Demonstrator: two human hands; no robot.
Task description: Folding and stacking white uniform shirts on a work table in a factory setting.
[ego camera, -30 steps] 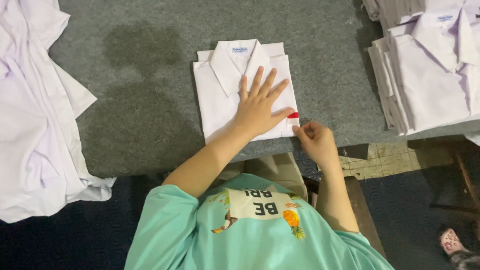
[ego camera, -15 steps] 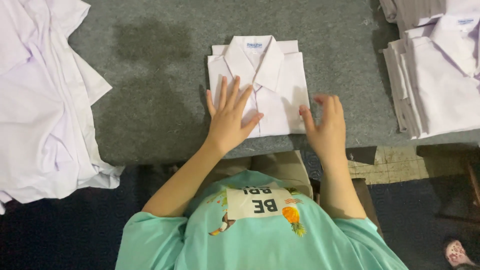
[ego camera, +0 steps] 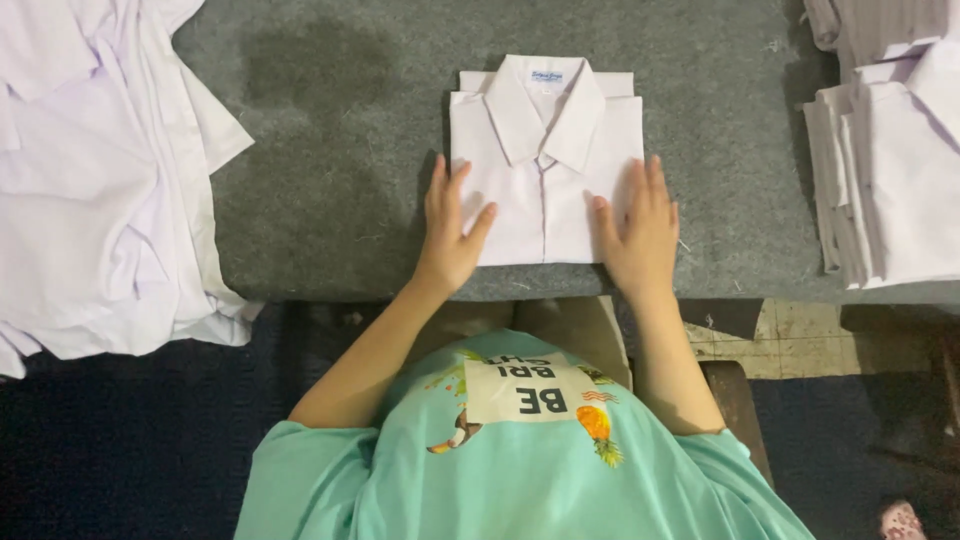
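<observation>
A folded white collared shirt [ego camera: 545, 170] lies collar-up on the grey felt table [ego camera: 340, 180]. My left hand [ego camera: 450, 235] rests flat on the shirt's lower left edge, fingers spread. On the lower right edge my right hand [ego camera: 640, 230] lies flat in the same way, fingers together. Neither hand grips the cloth; both press on its sides.
A loose heap of unfolded white shirts [ego camera: 95, 170] hangs over the table's left end. A stack of folded white shirts [ego camera: 890, 170] stands at the right edge. The table's near edge runs just below my hands.
My left hand slid from the shirt's middle to its left edge. My right hand moved from the lower right corner onto the right edge and opened flat. The view shifted left.
</observation>
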